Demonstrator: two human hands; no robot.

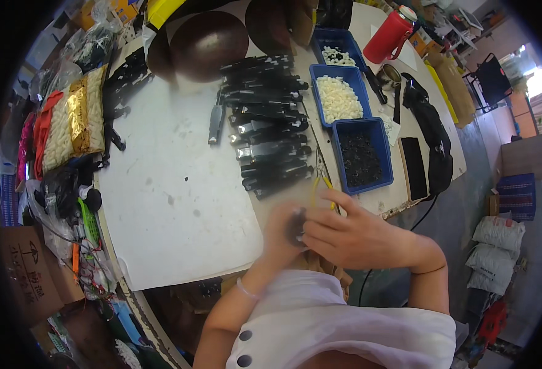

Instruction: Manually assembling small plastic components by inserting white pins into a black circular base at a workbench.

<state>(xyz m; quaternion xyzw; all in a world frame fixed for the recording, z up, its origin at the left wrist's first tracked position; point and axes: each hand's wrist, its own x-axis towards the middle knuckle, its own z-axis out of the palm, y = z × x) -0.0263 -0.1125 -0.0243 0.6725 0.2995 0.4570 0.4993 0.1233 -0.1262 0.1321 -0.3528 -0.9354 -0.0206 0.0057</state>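
Close in front of my body, my left hand point(278, 232) is closed round a dark piece point(296, 227); motion blurs the hand, and the piece's kind cannot be made out. From the right, my right hand point(360, 238) meets it with curled fingers pressed to the piece, its index finger raised. Just beyond my hands lie yellow-handled pliers point(321, 182), partly hidden by my right fingers. Farther off, a long stack of black elongated pieces point(274, 126) with shiny silver parts runs away from me. One similar piece point(216, 123) lies apart on the stack's left.
Right of the stack stand blue bins of small black parts point(360, 157), white parts point(340, 98) and mixed parts point(337, 56). A red thermos point(391, 35), a dark phone-like slab point(413, 167) and a black pouch point(434, 138) lie beyond. Bagged goods point(74, 120) crowd the left edge.
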